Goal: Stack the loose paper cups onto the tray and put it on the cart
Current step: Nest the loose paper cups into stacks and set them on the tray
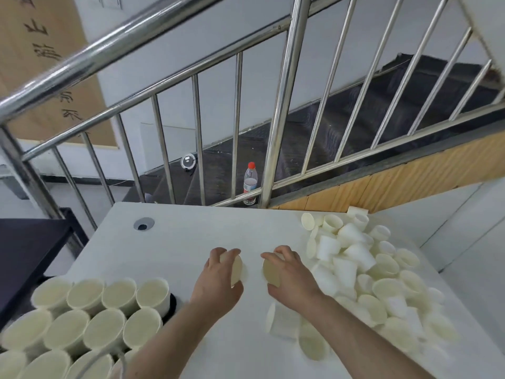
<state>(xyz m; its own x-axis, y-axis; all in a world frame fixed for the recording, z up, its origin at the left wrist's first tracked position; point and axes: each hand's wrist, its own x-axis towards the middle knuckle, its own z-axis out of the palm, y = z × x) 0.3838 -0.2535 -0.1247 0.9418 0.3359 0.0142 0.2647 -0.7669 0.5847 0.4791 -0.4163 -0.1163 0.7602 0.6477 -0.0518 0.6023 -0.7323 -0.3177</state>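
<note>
Above the middle of the white table [177, 242], my left hand [216, 280] grips a white paper cup [236, 269] lying sideways, its mouth turned right. My right hand [292, 280] grips another paper cup [272, 270], mouth turned left, so the two cups face each other a short gap apart. At the lower left, several cups stand upright in rows [82, 318] on a dark tray [172, 305], of which only an edge shows. A heap of loose cups [363, 272] covers the table's right side.
A steel stair railing [284, 105] runs behind the table, with dark steps beyond. A water bottle [250, 183] stands just past the far edge. A cable hole [144, 223] sits at the table's far left. A dark surface [30, 247] lies to the left.
</note>
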